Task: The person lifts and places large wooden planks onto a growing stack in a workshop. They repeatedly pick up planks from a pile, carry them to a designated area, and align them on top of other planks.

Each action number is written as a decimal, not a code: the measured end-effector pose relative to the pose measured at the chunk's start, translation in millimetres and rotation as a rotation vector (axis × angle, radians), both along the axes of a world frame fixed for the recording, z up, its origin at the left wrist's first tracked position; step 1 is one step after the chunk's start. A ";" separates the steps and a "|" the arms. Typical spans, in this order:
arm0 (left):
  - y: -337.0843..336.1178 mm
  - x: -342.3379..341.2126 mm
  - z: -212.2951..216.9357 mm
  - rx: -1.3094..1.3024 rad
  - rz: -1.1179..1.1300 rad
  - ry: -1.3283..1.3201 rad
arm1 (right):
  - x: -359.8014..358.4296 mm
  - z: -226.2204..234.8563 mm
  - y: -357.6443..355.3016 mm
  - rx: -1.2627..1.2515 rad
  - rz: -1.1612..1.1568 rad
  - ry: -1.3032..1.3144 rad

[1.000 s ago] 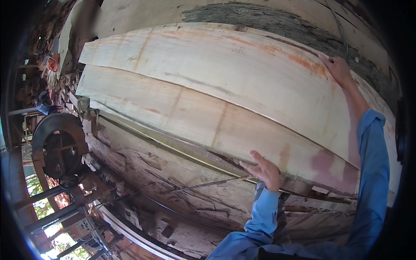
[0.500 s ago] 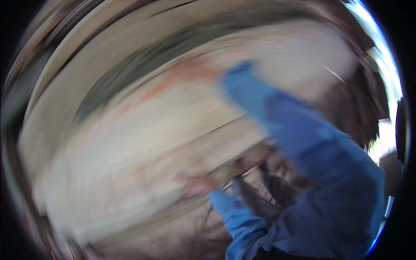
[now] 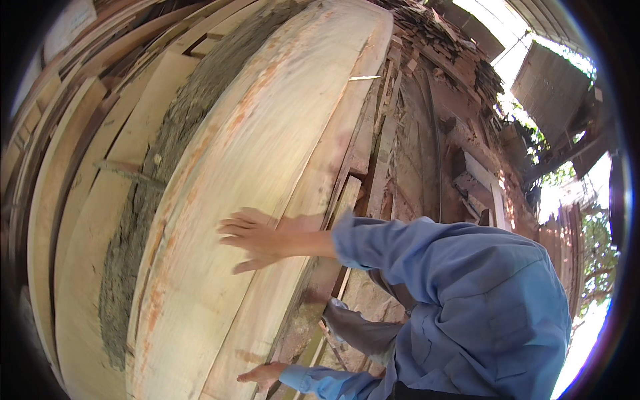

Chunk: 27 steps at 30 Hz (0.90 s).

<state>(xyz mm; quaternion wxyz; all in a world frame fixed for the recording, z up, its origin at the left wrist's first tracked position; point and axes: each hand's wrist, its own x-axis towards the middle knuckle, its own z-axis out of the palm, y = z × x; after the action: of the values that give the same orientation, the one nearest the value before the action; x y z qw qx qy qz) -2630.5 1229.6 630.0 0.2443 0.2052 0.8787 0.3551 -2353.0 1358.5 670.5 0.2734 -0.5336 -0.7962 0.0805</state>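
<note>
A long pale sawn timber slab (image 3: pixel 207 293) stretches from the lower left to the top middle, its far edge rough with grey-brown bark and orange streaks. Over its broad face is my right hand (image 3: pixel 257 239), fingers spread and slightly blurred, holding nothing. A shadow falls beside that hand; whether the palm touches the wood I cannot tell. Lower down, my left hand (image 3: pixel 263 375) is by the slab's near edge, its fingers stretched out and nothing visible in them. A long crack runs lengthwise along the slab's near side.
More sawn boards (image 3: pixel 60 220) are stacked beyond the bark strip (image 3: pixel 127 267). A thin stick (image 3: pixel 130 172) pokes out between them. Narrow timber offcuts (image 3: pixel 387 143) lie along the near side, with a pile of scrap wood (image 3: pixel 460 60) at upper right. My shoe (image 3: pixel 339 305) shows beneath my arms.
The view has turned and steadied from a strong blur. My right arm, stretched far across the slab before, is now bent lower with the hand spread. My left hand stays near the slab's near edge.
</note>
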 end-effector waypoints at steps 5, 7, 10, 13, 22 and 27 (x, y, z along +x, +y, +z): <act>1.9 31.5 5.2 0.083 -0.245 0.297 | 137.0 24.7 -101.2 -0.015 -0.316 0.068; -3.0 42.2 0.2 0.131 -0.282 0.408 | 188.9 18.3 -132.6 -0.029 -0.478 0.083; -5.6 57.4 -7.2 0.186 -0.334 0.571 | 265.8 4.9 -168.3 -0.141 -0.654 0.121; 3.5 75.0 -4.4 0.240 -0.485 0.653 | 333.4 6.5 -184.8 -0.117 -0.752 0.187; 82.7 160.2 8.8 0.077 -0.895 0.633 | 454.3 41.6 -83.8 -0.136 -0.750 0.070; 92.3 170.6 -38.1 -0.367 -0.992 1.070 | 471.4 10.4 24.9 -0.241 -0.750 -0.213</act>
<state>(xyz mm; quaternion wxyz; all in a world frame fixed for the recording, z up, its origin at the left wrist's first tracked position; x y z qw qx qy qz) -2459.8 1321.9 591.9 -0.0543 0.6775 0.7271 -0.0971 -1881.5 1383.4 680.9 0.1352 -0.8206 -0.5552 0.0124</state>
